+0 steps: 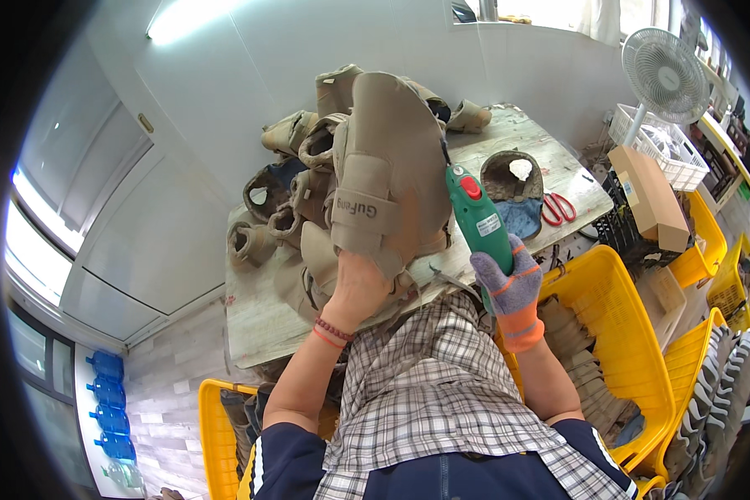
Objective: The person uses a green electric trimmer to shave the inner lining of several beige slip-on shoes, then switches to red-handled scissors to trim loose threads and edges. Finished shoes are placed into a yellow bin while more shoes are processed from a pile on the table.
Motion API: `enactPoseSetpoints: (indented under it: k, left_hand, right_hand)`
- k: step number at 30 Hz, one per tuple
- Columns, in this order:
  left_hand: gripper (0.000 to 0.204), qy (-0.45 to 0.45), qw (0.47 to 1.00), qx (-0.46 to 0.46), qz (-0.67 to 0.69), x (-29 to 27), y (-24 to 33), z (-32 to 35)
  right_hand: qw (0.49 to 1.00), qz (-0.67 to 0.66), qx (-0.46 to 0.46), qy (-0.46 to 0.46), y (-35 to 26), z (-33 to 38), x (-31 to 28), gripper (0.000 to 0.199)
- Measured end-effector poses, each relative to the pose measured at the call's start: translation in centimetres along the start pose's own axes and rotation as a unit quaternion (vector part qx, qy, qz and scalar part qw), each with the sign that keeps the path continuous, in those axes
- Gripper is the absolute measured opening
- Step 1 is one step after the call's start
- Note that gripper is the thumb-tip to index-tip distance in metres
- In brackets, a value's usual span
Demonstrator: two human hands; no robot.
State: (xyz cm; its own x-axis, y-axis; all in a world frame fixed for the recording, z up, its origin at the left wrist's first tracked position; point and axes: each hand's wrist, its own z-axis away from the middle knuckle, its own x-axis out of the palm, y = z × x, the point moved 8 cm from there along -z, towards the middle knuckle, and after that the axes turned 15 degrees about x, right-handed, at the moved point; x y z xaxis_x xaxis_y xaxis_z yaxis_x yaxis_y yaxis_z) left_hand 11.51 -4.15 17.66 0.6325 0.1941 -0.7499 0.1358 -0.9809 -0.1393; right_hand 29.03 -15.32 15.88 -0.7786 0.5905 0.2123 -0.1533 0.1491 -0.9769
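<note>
A beige shoe upper (392,125) with a wide strap is held up over the table by my bare left hand (365,283). That hand grips its lower end, and some of the fingers are hidden or blurred there. My right hand (510,279), in a grey and orange glove, is closed round a green handheld electric tool (480,212) with a red button. The tool's thin dark tip is at the right edge of the upper, but I cannot tell whether it touches. A pile of similar beige uppers (287,200) lies behind and to the left.
On the worktable (254,321) are red-handled scissors (558,209) and another upper (517,179) with blue lining. Yellow crates (633,333) holding shoe parts flank my legs. A cardboard box (648,196) and a white fan (665,75) stand at the right. Blue water bottles (110,392) line the far left.
</note>
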Motion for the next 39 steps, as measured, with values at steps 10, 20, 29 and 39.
enactPoseSetpoints:
  k: [10,20,29,39]
  left_hand:
    - [0.036,-0.004,0.997,0.079,-0.010,0.9,-1.7,-5.6]
    - [0.010,-0.094,0.988,0.097,-0.081,18.5,-9.8,-20.7]
    - [0.006,-0.213,0.941,0.238,-0.114,27.6,-3.3,-21.1]
    - [0.029,0.053,0.767,-0.296,0.567,9.3,-12.5,-18.6]
  right_hand:
    - [0.990,-0.052,0.013,0.133,0.3,-2.4,-7.5,0.031]
    - [0.953,-0.063,0.097,0.279,8.7,-4.8,-18.5,0.034]
    - [0.917,0.151,0.165,0.330,12.9,-17.8,-26.9,0.047]
    - [0.705,0.642,0.176,0.245,12.6,-34.5,-31.8,0.033]
